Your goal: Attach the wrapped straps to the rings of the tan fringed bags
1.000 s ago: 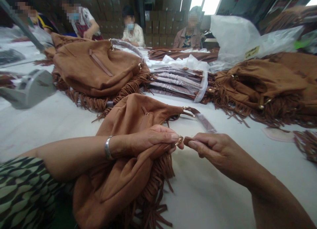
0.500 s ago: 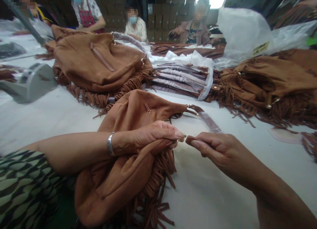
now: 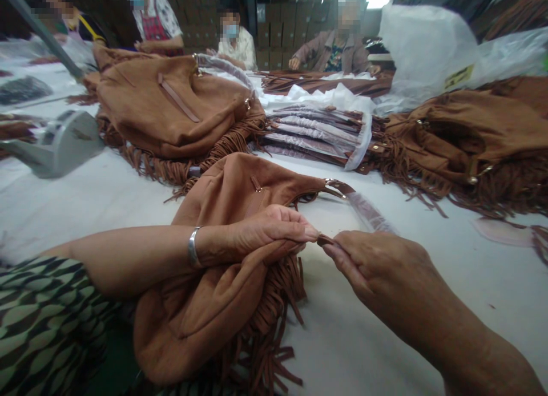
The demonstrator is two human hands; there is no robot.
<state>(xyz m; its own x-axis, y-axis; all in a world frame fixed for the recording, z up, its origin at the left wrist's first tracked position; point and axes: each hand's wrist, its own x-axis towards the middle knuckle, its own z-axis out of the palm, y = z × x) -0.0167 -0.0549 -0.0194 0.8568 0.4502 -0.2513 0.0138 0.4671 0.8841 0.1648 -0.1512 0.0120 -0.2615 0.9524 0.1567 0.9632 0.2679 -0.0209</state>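
Note:
A brown suede fringed handbag (image 3: 201, 310) lies before me on the white table, its fringe hanging at the right. My left hand (image 3: 274, 230), with a silver bracelet at the wrist, is closed on the bag's right corner; the metal fitting there is hidden behind the fingertips. My right hand (image 3: 372, 259) pinches the brown end of a strap (image 3: 326, 240), whose tip meets the left fingertips. Behind the hands, the strap's plastic-wrapped part (image 3: 368, 210) runs up to metal rings (image 3: 336, 185) on the bag's far corner.
Another fringed bag (image 3: 166, 110) lies behind, left of a bundle of plastic-wrapped straps (image 3: 317, 130). More brown bags (image 3: 492, 133) and a white plastic bag (image 3: 428, 53) are at the right. A grey tape dispenser (image 3: 64, 142) stands left. Several people sit or stand across the table.
The strap end in my right hand has moved left to the left fingertips, and the gold fitting is now covered. My right hand has turned, showing more of its back.

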